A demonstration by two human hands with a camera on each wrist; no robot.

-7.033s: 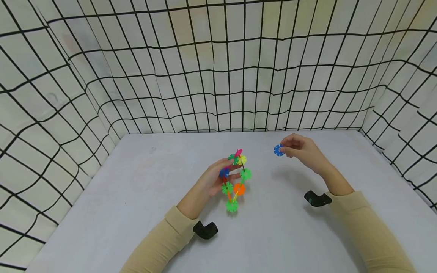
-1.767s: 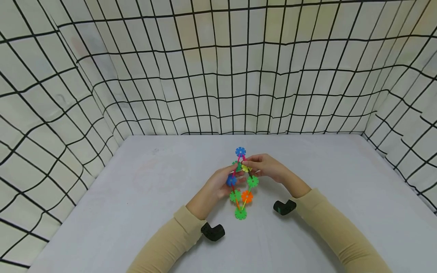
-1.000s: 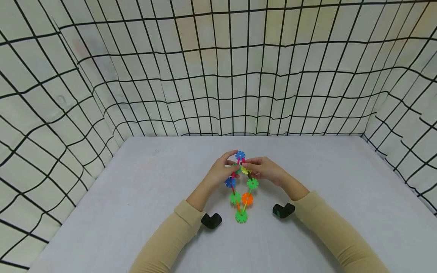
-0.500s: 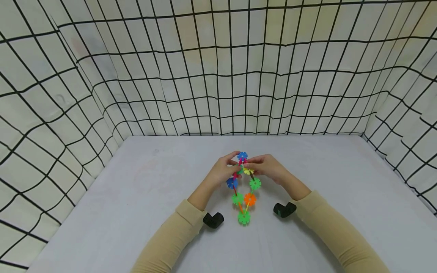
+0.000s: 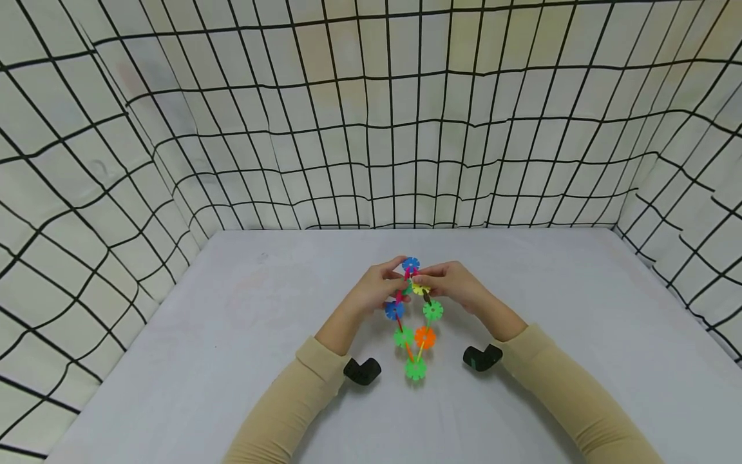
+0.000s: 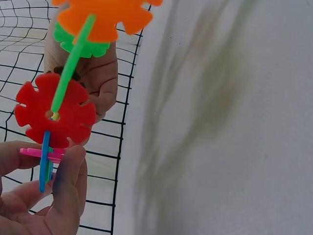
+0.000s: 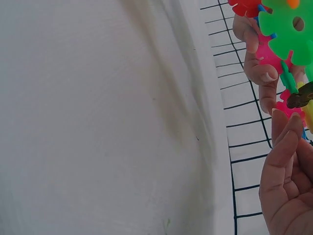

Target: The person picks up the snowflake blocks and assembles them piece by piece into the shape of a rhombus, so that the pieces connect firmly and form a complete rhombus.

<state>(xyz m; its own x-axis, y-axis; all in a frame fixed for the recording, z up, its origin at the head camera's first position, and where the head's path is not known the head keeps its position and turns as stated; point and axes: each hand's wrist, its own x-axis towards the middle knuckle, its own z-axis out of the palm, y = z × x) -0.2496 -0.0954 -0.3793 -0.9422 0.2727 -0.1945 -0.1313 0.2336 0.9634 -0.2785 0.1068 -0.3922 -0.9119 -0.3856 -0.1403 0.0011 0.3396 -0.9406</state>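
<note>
A closed loop of slotted plastic interlocking discs is held up in the head view, with a green disc (image 5: pixel 415 369) lowest and a blue disc (image 5: pixel 411 265) at the top. On the loop's upper left, my left hand (image 5: pixel 369 291) pinches it, one finger reaching up by the top blue disc. My right hand (image 5: pixel 458 285) pinches the upper right side around a yellow disc (image 5: pixel 420 289). A red disc (image 6: pixel 55 110) and a pink disc (image 6: pixel 34 152) between left fingers show in the left wrist view. Fingers hide part of the upper joints; a brown disc (image 7: pixel 301 95) appears in the right wrist view.
A white table surface (image 5: pixel 261 309) lies beneath both hands. Black netting (image 5: pixel 371 161) over pale walls rises at the back and both sides. Each sleeve cuff carries a black wrist device, such as the left one (image 5: pixel 362 372).
Seven seconds ago my right hand held a loose blue disc off to the right; now that disc tops the loop and both hands pinch it. My left hand shifted upward; the last half second shows little movement.
</note>
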